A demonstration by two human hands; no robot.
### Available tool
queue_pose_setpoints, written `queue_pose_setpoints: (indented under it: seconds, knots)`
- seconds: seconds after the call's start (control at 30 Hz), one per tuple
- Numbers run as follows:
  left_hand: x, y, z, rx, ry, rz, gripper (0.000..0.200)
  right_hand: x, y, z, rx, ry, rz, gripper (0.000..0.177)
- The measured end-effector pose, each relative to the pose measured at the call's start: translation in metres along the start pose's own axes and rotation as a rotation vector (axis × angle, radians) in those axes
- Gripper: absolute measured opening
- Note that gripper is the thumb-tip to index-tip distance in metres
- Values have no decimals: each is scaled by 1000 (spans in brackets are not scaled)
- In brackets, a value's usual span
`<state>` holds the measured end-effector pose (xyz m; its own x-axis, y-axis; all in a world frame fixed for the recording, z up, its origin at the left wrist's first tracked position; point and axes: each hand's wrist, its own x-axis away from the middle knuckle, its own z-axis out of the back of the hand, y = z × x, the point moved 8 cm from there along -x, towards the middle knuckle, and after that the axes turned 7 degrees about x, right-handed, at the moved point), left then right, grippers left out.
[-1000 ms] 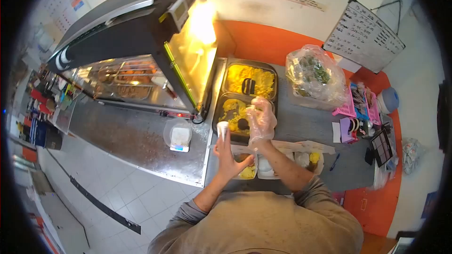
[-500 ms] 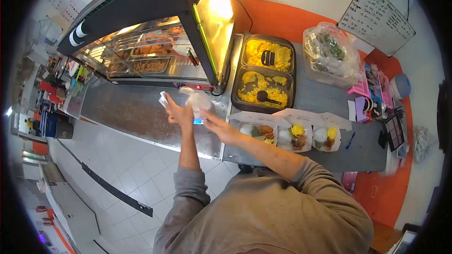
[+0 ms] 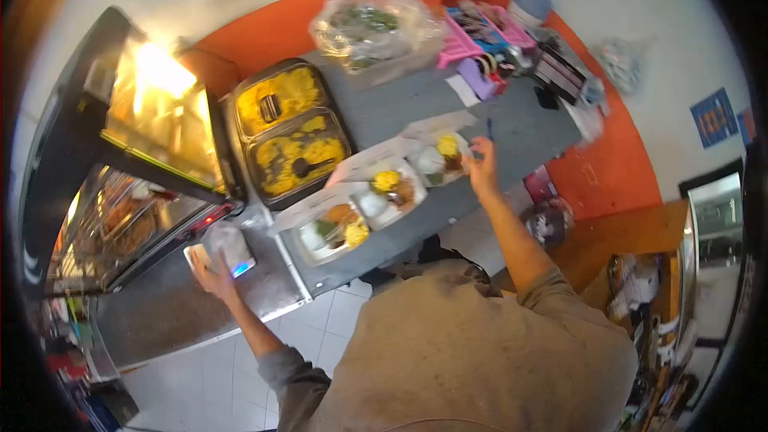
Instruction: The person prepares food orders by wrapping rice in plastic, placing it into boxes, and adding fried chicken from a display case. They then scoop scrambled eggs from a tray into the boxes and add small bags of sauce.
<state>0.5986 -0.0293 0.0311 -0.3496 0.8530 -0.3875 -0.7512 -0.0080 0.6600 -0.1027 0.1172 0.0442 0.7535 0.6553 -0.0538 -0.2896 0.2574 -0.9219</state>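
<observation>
My left hand [image 3: 211,278] is closed on a small flat white rectangular thing [image 3: 194,254], whose kind I cannot make out. Just beside that hand, a clear plastic bag with whitish contents [image 3: 229,242] rests near a lit blue display [image 3: 241,269]. Over at the right, my right hand [image 3: 482,170] hovers by the end of a row of three open paper meal boxes, its fingers apart and nothing visible in them. A dark blue pen [image 3: 490,128] lies just beyond its fingertips. The nearest box [image 3: 457,176] contains rice, yellow food and brown food; the middle box [image 3: 400,214] looks similar. The left box [image 3: 320,256] also has something green.
A black two-part tray [image 3: 346,134] of yellow food, with a dark spoon [image 3: 308,166], stands behind the boxes. To the left is a lit glass food warmer [image 3: 164,116]. Farther back sit a large bag of greens [image 3: 372,24] and pink baskets [image 3: 458,46].
My hands were together at the plastic bag and have parted. The right has swung across to the far meal box; the left keeps the white thing. The view has turned right.
</observation>
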Motion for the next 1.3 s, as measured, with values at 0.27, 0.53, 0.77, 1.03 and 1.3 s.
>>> queue_pose_setpoints:
  seconds: [0.27, 0.53, 0.77, 1.03, 1.3]
  knots:
    - [165, 192, -76, 778, -626, 74, 54, -142, 129, 93, 1000, -68, 346, 36]
    - [454, 428, -307, 639, -1374, -294, 53, -212, 175, 29, 1262, -801, 1011, 30]
    - [466, 516, -469, 117, -1014, -642, 58, -239, 183, 121, 376, -734, 387, 9]
    - [416, 534, -509, 96, -782, -514, 47, -200, 240, 141, -175, -451, -204, 29]
    - [416, 542, -515, -30, -904, -511, 69, -190, 252, 119, 15, -231, 228, 18]
